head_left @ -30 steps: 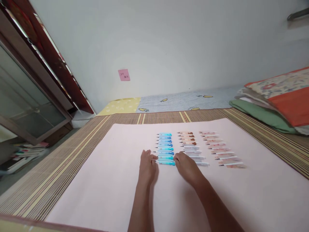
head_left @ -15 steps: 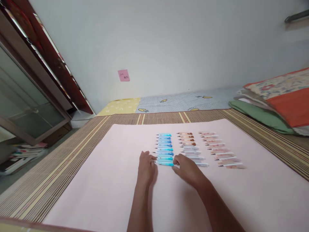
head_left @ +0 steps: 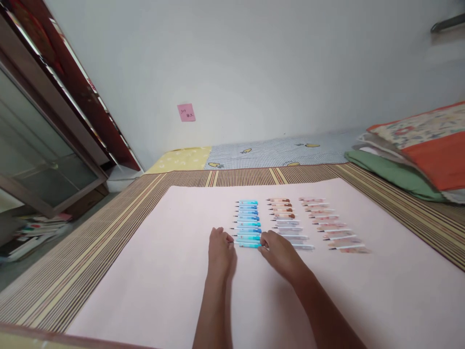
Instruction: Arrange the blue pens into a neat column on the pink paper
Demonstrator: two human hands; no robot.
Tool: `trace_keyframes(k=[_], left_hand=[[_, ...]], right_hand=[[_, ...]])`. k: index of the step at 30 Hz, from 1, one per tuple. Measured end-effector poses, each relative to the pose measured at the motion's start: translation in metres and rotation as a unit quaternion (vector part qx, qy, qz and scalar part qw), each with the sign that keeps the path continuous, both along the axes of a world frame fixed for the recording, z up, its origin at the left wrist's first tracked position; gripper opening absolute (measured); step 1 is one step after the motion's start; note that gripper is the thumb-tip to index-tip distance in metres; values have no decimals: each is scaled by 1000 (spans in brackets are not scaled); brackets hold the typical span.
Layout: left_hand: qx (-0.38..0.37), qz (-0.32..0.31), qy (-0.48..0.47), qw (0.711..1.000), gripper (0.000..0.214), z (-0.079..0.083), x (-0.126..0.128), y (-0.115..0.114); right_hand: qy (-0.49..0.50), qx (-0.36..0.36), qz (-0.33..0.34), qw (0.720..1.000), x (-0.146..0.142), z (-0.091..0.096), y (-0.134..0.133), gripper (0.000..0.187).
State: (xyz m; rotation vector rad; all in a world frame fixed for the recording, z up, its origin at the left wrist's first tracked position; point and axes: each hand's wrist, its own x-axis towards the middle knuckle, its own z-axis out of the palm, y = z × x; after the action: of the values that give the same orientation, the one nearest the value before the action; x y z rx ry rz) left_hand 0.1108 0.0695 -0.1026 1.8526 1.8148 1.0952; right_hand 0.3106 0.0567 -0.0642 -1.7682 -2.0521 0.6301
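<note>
A column of blue pens [head_left: 247, 218] lies on a large pale pink sheet [head_left: 163, 271], their dark tips pointing left. My left hand [head_left: 221, 246] rests at the tip end of the nearest blue pen [head_left: 249, 245], its fingers curled together. At the other end of that pen, the fingers of my right hand [head_left: 278, 249] are pinched on it. Farther right lie a column of brown-capped pens [head_left: 281, 208] with grey pens [head_left: 290, 230] below them, then a slanting column of pinkish pens [head_left: 332, 226].
The sheet covers a striped mat [head_left: 109, 247]. Folded bedding [head_left: 428, 155] is piled at the right. A white wall [head_left: 254, 72] with a pink note [head_left: 186, 112] stands behind. At left are a glass-paned door [head_left: 43, 145] and some papers [head_left: 34, 237] on the floor.
My right fingers have closed in on the right end of the nearest blue pen, which sits slightly closer to its neighbour. The left hand has barely moved.
</note>
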Motion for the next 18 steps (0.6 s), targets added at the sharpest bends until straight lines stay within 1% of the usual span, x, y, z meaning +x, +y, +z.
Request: trace_keyframes(k=[2,4,6,7,10,12,14,16,17,18], left_hand=[[4,5,-14,1000,28,3,1,-1],[15,27,-71,997,30,9,1,-4],[36,52,-152,986,31,16,-1,-10],[48,61,-190,979,30,20,-3,-15],[61,80,-268,958,23,32,-15,-33],[47,103,-310,944,18,38,-30,-48],[51,133,-344,928,12,40,-50,-68],[64,146,-339,927,10,37,-73,-97],[67,151,-328,930,9,32,-84,-116],[59,157,-306,937,12,27,-94,-138]], right_hand=[[3,1,0,1000,0,1,0,7],[12,-6,0,1000,3,3,-1,5],[27,-15,3,1000,8,6,-4,2],[33,-19,3,999,11,7,-8,3],[30,-21,-3,999,22,12,-27,4],[23,-1,-1,1000,29,11,-51,6],[37,45,4,998,39,4,-84,17],[89,76,31,993,54,-12,-124,26],[105,73,38,991,63,-25,-145,26],[112,73,32,991,73,-39,-166,25]])
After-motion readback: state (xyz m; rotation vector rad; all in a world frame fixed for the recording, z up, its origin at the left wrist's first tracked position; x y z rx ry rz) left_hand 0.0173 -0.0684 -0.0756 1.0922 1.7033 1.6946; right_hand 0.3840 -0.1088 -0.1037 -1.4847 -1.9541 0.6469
